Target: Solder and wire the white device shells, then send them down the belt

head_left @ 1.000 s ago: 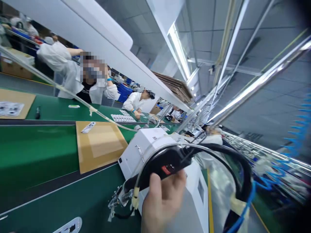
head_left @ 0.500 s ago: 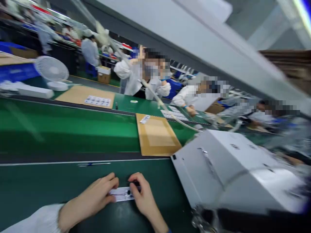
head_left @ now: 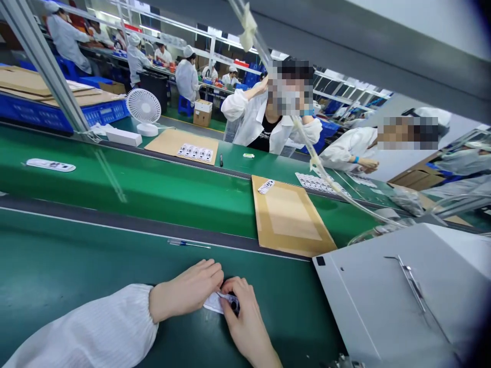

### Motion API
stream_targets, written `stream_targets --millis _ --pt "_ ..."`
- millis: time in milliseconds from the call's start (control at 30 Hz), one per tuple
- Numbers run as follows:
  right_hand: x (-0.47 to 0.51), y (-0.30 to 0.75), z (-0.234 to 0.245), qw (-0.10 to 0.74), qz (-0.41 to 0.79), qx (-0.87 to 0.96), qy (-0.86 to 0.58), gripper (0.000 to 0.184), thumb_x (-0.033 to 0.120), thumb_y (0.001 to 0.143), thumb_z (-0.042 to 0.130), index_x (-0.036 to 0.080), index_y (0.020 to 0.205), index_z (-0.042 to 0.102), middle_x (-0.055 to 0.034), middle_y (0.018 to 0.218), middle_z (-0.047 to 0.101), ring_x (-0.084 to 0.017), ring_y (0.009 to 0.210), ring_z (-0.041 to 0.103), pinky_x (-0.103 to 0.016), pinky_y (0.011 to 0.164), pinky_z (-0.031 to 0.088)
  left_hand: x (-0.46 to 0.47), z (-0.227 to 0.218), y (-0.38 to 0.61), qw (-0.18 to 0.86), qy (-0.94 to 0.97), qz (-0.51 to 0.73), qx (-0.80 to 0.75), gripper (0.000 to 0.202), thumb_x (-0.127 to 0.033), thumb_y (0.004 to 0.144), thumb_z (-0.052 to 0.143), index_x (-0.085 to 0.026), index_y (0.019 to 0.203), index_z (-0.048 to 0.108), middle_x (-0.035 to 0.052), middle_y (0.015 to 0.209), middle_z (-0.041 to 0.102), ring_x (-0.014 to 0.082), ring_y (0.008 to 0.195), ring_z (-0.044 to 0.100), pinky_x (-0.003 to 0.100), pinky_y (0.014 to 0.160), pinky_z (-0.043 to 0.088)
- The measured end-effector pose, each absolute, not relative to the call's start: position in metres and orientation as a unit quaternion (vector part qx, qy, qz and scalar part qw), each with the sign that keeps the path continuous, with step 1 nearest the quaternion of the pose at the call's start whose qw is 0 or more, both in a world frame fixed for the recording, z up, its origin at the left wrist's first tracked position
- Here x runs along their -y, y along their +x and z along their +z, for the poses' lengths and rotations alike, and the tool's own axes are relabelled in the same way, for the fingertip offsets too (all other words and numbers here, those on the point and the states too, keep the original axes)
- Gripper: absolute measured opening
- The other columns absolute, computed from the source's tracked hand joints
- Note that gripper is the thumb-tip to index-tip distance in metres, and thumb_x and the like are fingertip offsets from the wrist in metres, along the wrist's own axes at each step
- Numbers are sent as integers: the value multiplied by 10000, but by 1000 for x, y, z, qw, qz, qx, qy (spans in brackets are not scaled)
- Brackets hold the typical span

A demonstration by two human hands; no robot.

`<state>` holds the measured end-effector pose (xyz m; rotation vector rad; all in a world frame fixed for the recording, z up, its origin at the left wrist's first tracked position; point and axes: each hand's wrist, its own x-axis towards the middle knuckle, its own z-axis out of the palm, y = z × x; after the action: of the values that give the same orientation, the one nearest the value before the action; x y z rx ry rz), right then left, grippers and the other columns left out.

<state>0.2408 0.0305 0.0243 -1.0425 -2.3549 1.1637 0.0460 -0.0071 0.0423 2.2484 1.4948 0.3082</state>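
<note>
A small white elongated plastic housing (head_left: 214, 302) with dark round parts lies low over the green bench, between my two hands. My left hand (head_left: 190, 287) is over its far left side, fingers bent and close together, their tips partly hidden. Thumb and fingers of my right hand (head_left: 245, 314) close round the right end, next to a black round part. The fingers of both hands meet near the housing's upper edge and cover much of it. Beyond them lies a thin blue-and-silver screwdriver-like tool (head_left: 187, 244).
A green conveyor belt (head_left: 184, 199) runs behind the bench, carrying a cardboard sheet (head_left: 293, 217) and a white elongated panel (head_left: 51, 164). At right stands a large grey-white box (head_left: 368, 301). A white fan (head_left: 143, 107) stands across the belt, where co-workers sit.
The view has swung left, so the scene sits further right and sharper. My left hand has moved in against my right hand, covering more of the housing.
</note>
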Motion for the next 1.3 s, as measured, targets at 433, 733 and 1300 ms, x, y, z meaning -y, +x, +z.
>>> stream_targets --millis 433,733,1300 --pt "-30 245 24 144 379 845 -348 104 141 932 445 234 944 490 -7 964 548 -231 912 511 -442 888 386 2 43 40 197 833 126 -502 103 -111 964 606 -172 889 641 34 919 624 214 861 615 309 783 430" --pt "-33 241 29 103 403 816 -401 197 32 892 476 219 942 514 5 962 560 -218 928 529 -431 902 420 13 35 34 159 857 161 -463 217 -92 1012 475 -191 933 651 16 851 607 190 774 584 292 735 431" --pt "-36 226 29 74 364 790 -488 76 123 907 651 188 907 611 6 924 602 -206 911 576 -428 899 477 14 28 37 36 893 158 -420 181 -35 885 611 -190 798 648 15 813 618 192 728 546 337 604 382"
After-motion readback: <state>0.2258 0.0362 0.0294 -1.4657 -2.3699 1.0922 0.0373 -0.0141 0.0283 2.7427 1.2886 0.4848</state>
